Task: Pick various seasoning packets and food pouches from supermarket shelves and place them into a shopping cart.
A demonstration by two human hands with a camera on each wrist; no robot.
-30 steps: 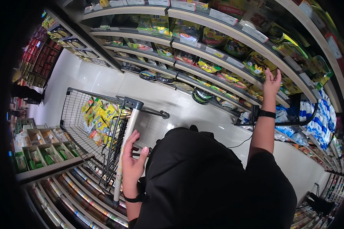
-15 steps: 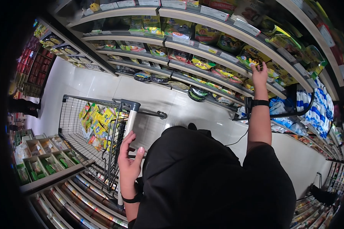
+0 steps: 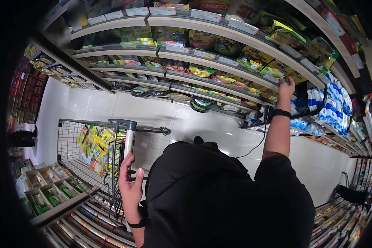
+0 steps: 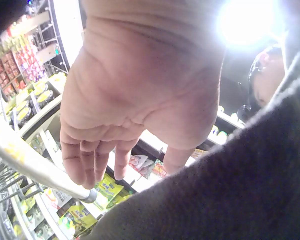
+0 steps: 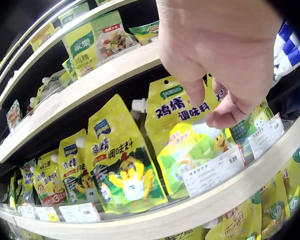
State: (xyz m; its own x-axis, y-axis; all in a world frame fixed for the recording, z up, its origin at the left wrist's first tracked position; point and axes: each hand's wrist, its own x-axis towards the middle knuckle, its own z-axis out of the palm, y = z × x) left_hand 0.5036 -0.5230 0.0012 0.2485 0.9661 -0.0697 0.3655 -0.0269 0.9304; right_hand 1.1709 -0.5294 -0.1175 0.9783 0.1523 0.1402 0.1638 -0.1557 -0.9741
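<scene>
My right hand (image 3: pixel 286 89) reaches to a shelf of yellow seasoning pouches. In the right wrist view its fingers, loosely bent, hang in front of a large yellow chicken-seasoning pouch (image 5: pixel 157 117) with a white spout, fingertips right at its front. This pouch stands upright behind a price tag (image 5: pixel 215 170); a similar pouch (image 5: pixel 122 160) stands to its left. My left hand (image 3: pixel 131 190), thumb apart from the relaxed fingers, is beside the shopping cart's handle (image 3: pixel 129 142) and holds nothing. Several yellow packets (image 3: pixel 97 146) lie in the cart (image 3: pixel 62 138).
Shelves with wooden edges (image 3: pixel 219 66) curve along the far side, stocked with pouches. Blue-and-white bags (image 3: pixel 328 101) are piled to the right. Another display (image 3: pixel 49 194) flanks the cart at left. A person's dark legs (image 3: pixel 25 138) show at far left, over the pale tiled floor (image 3: pixel 153 111).
The right hand has moved rightward along the shelf, from in front of a pouch with a chick picture to the neighbouring pouches. The left hand stays by the cart handle. The head view has shifted.
</scene>
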